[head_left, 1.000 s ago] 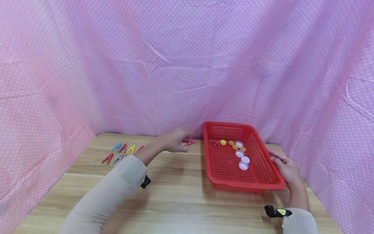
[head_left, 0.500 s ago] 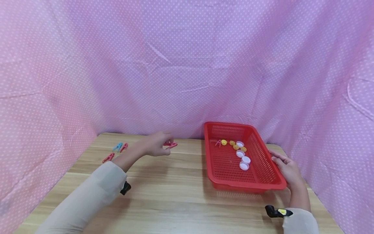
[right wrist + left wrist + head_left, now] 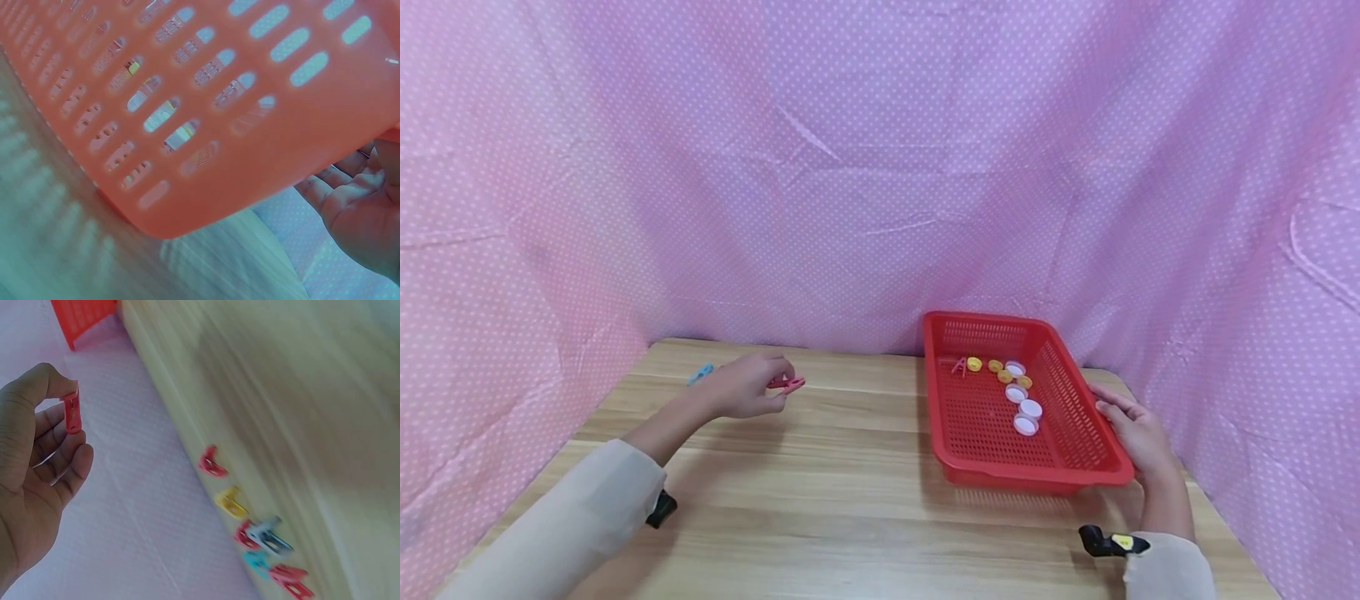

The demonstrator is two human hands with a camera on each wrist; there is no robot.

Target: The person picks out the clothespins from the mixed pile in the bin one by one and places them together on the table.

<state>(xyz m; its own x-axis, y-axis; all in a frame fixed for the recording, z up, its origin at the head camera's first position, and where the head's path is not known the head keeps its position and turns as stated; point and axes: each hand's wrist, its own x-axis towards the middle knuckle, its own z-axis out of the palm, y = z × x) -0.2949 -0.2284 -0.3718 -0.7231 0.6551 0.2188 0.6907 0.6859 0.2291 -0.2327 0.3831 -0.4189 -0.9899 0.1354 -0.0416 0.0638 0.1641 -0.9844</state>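
Left-wrist view alone shows yellow peg [image 3: 230,502].

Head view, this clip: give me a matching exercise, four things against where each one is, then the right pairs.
Things:
1. red clothespin
2. white bottle caps
3. right hand
4. blue clothespin

Places:
A. lying on the wooden table, at its far left
B. against the right side of the red basket
C. pinched in the left hand
D. inside the red basket

Pairs: 1-C, 2-D, 3-B, 4-A
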